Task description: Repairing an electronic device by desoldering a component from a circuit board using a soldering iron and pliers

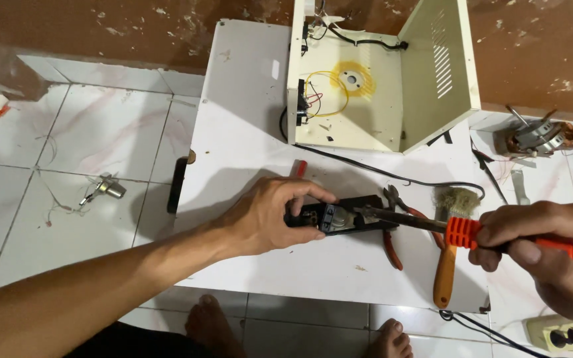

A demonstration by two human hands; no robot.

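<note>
My left hand [270, 215] grips the left end of a small black component [343, 217] lying on a white board [240, 132]. My right hand [552, 248] holds a tool with an orange ribbed handle [472, 232]; its dark metal tip [373, 212] touches the top of the black component. Beside the component lie red-handled pliers [392, 245] and a brush with a wooden handle [449, 252].
An open cream metal case [445, 66] with yellow wires stands at the back of the board. A black cable [392, 176] runs across it. A small motor [538, 136] sits at right, a power strip [558, 335] at bottom right. My bare feet show below.
</note>
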